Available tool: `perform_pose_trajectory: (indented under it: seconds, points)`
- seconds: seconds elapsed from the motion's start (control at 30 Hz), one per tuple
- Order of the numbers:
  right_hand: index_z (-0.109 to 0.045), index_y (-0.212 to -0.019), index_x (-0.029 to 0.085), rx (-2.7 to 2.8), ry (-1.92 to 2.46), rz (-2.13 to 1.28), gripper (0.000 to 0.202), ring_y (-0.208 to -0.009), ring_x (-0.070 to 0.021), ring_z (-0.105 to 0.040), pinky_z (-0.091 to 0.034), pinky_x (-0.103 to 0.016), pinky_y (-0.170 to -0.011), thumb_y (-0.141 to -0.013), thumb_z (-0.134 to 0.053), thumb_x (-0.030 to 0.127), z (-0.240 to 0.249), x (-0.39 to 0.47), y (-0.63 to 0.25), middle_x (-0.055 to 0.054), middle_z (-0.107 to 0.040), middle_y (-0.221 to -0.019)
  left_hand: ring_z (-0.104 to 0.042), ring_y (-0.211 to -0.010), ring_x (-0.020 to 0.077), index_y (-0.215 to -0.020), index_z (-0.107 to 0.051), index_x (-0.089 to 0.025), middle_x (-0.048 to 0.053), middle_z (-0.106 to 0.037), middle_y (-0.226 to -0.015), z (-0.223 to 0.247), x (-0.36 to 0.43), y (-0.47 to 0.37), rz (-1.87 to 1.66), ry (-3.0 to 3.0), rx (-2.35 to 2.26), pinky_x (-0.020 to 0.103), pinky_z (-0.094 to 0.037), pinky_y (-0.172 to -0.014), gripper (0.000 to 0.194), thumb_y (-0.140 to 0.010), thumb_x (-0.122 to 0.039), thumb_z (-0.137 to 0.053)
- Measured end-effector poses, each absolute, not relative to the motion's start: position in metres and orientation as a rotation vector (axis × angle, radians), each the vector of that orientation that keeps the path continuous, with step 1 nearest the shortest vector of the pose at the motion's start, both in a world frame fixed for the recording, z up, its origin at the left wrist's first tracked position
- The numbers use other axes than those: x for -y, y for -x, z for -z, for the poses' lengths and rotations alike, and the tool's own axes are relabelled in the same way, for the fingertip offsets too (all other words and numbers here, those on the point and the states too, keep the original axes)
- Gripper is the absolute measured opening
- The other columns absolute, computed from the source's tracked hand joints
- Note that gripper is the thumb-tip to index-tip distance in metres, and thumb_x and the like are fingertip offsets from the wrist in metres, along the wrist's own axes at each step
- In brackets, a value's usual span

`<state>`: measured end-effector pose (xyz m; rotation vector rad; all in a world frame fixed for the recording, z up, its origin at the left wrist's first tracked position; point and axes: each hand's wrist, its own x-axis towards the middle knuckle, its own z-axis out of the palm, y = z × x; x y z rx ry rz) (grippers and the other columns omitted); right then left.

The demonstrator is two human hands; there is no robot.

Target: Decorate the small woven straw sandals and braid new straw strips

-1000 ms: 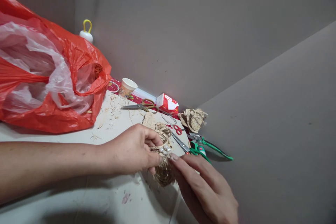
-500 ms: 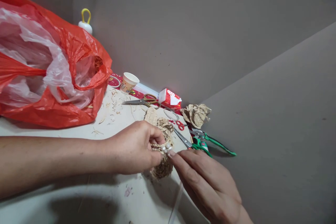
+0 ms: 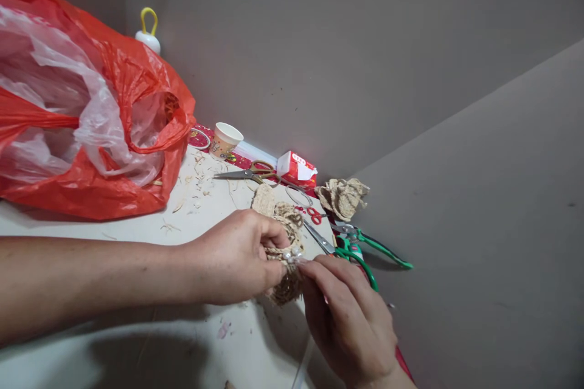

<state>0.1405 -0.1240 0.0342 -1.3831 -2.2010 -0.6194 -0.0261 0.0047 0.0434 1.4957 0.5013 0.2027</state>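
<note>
My left hand point(image 3: 249, 255) is closed around a braided straw piece point(image 3: 287, 289), which looks like woven natural cord. A cluster of white pearl beads point(image 3: 292, 253) sits on it, between my two hands. From the lower right, my right hand point(image 3: 349, 316) reaches in with its thumb and index finger pinched beside the beads. Something small and clear shows at those fingertips, too small to name. My left fingers hide part of the straw piece. Behind it lies another flat straw piece point(image 3: 263, 199).
A red plastic bag point(image 3: 150, 194) fills the left. Along the back are a paper cup point(image 3: 225, 141), brown-handled scissors point(image 3: 249, 174) and a red tissue pack point(image 3: 296, 170). Straw petals point(image 3: 343, 197), green-handled scissors point(image 3: 322, 238) and green pruners point(image 3: 381, 248) lie at right. Straw scraps dot the white table point(image 3: 114, 322).
My right hand has curled its fingers more and shifted slightly down and left, its fingertips still by the pearl beads. The left hand keeps its hold almost unmoved.
</note>
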Motion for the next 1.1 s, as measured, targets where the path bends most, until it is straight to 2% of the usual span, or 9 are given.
perform_pose_trajectory:
  seconds: [0.2,0.43,0.6,0.83,1.1]
  points:
    - [-0.058,-0.118,0.007,2.296,1.343,0.588,0.033,-0.088,-0.0191,-0.056,-0.050,-0.028,-0.075,-0.086,-0.050,0.002,-0.040,0.125,-0.144,-0.013,-0.061,-0.097,-0.049,-0.046,0.0093,-0.080,-0.053,-0.017,-0.005,-0.056,-0.050,-0.046,-0.007,0.025,-0.218,-1.468,-0.495,0.017,-0.032,-0.041,0.019,-0.062,-0.012,-0.053]
    - [-0.056,-0.116,0.007,2.313,1.333,0.582,0.030,-0.087,-0.0203,-0.057,-0.050,-0.031,-0.072,-0.086,-0.049,0.004,-0.036,0.122,-0.147,-0.014,-0.060,-0.096,-0.041,-0.043,0.0079,-0.084,-0.056,-0.017,-0.005,-0.055,-0.051,-0.043,-0.003,0.025,-0.190,-1.493,-0.508,0.018,-0.031,-0.042,0.021,-0.064,-0.013,-0.053]
    - [-0.056,-0.105,0.013,2.043,1.488,0.614,0.021,-0.082,-0.0153,-0.057,-0.049,-0.024,-0.070,-0.087,-0.052,0.003,-0.036,0.118,-0.127,-0.008,-0.059,-0.090,-0.036,-0.040,0.0069,-0.087,-0.055,-0.018,-0.007,-0.051,-0.047,-0.039,-0.003,0.025,-0.228,-1.488,-0.490,0.019,-0.030,-0.043,0.022,-0.065,-0.017,-0.053]
    - [-0.057,-0.100,0.016,1.870,1.620,0.583,0.015,-0.077,-0.0127,-0.058,-0.048,-0.023,-0.069,-0.088,-0.055,0.007,-0.040,0.118,-0.109,-0.005,-0.060,-0.086,-0.037,-0.042,0.0073,-0.086,-0.055,-0.018,-0.005,-0.054,-0.049,-0.036,-0.001,0.026,-0.282,-1.491,-0.487,0.019,-0.031,-0.044,0.019,-0.067,-0.019,-0.053]
    - [-0.058,-0.100,0.014,1.843,1.632,0.769,0.015,-0.080,-0.0145,-0.060,-0.048,-0.024,-0.071,-0.088,-0.054,0.007,-0.033,0.115,-0.104,-0.007,-0.062,-0.086,-0.037,-0.045,0.0071,-0.081,-0.056,-0.017,-0.006,-0.051,-0.051,-0.035,0.003,0.026,-0.351,-1.454,-0.518,0.018,-0.027,-0.044,0.015,-0.066,-0.018,-0.053]
